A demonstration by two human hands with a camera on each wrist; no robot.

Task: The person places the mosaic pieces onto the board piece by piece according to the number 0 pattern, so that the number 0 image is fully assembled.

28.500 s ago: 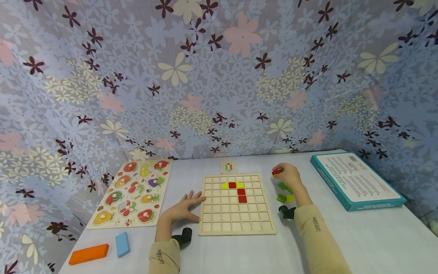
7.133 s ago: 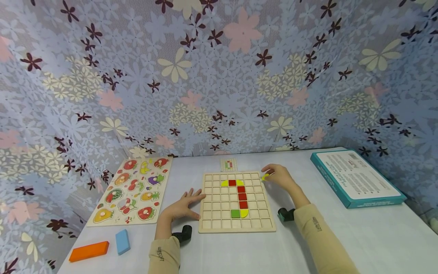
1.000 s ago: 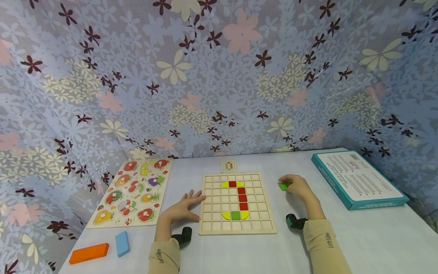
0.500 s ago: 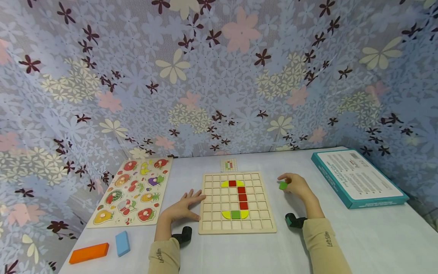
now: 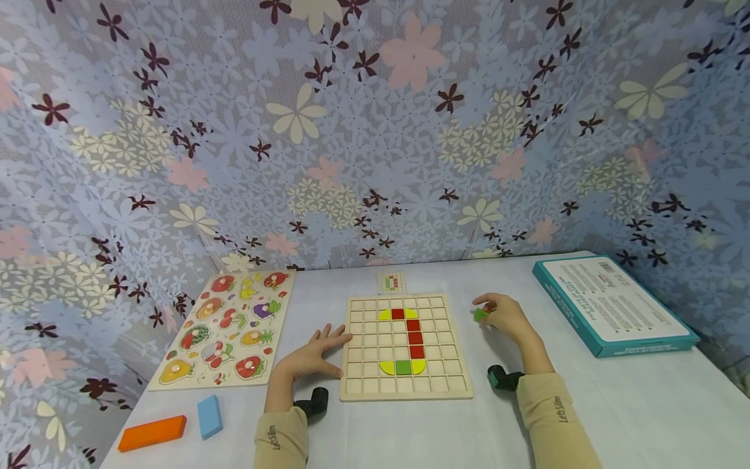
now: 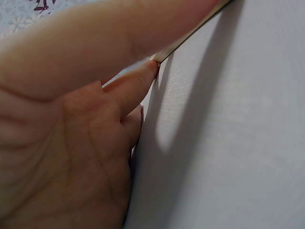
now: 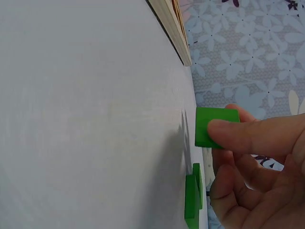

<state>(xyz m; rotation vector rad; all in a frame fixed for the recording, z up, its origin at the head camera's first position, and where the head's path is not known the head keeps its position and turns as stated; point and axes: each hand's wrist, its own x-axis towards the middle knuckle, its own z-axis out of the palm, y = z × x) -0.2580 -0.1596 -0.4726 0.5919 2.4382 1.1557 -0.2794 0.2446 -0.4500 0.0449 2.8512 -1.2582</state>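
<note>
**Grid board partly filled, one green tile in hand**

Grid board (image 5: pixel 407 347) lies flat at the middle of the worktop (image 5: pixel 615 404), and most of its squares are bare wood. A column of red tiles (image 5: pixel 415 337) runs down its centre, topped by a red square between two yellow quarter pieces and ending below at a green square between two more yellow ones. By my judgement the figure is well begun but unfinished. A small pattern card (image 5: pixel 392 283) sits just beyond the board's far edge. The left hand (image 5: pixel 310 357) rests flat, fingers straight, touching the board's left edge. The right hand (image 5: pixel 505 317), just right of the board, pinches a green tile (image 7: pixel 215 126) above the worktop; more green pieces (image 7: pixel 193 195) lie beneath it.
</note>
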